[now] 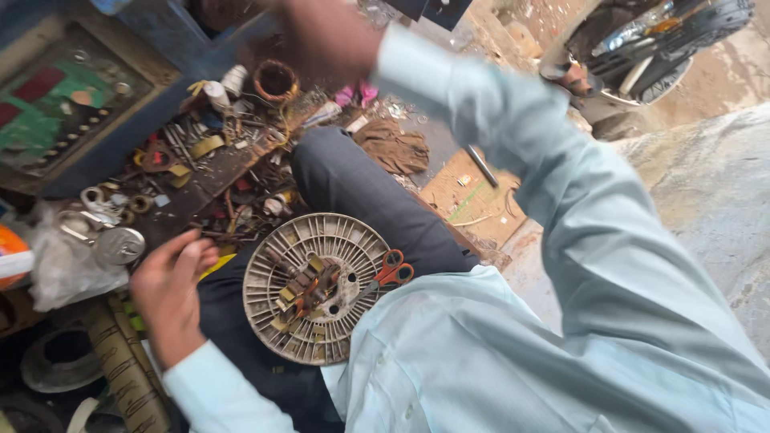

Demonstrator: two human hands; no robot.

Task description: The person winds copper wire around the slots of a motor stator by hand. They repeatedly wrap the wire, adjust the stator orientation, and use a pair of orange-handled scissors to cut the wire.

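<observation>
Left hand [171, 295] beside round slotted disc [314, 286] on lap, orange-handled scissors [388, 273] on it, right hand [321, 36] raised, blurred

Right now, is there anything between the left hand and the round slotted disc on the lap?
Nothing visible does. The left hand is open beside the slotted disc, with only dark trouser cloth between them. Orange-handled scissors lie on the disc's far side.

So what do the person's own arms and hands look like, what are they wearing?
Both arms are in long, loose sleeves of a pale blue-green shirt, creased and buttoned at the cuff. The left hand is bare: no glove, ring or watch shows. The right hand is bare too, but blurred, so finer detail cannot be told.
</observation>
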